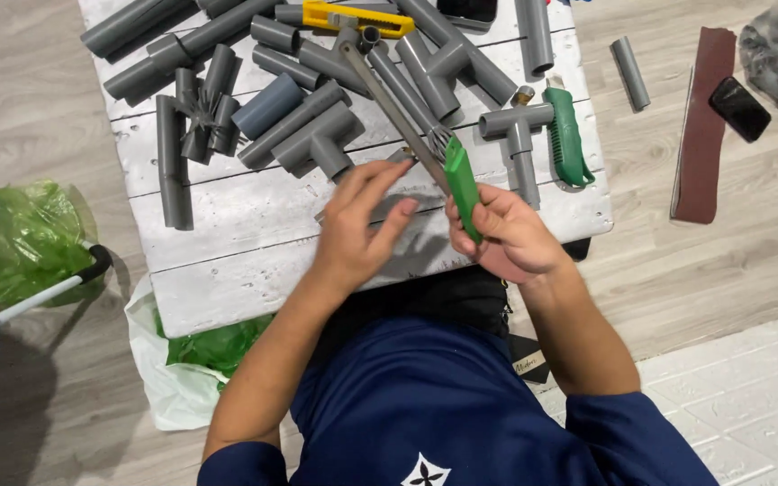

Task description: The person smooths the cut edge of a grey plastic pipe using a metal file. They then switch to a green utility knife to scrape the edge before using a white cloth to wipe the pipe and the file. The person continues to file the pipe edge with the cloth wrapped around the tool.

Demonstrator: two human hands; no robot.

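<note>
Saw (407, 121), green-handled, slants over the white board (227, 243) among grey pipes (317, 135); his right hand (511, 238) grips its handle, left hand (357, 229) hovers loose beside, fingers spread, holding nothing.

Both forearms reach forward, bare to the sleeves. The left hand (353, 229) lies palm down, fingers straight and pointing up-right. The right hand (506, 236) is curled closed, thumb on top, knuckles facing the left hand.
</note>
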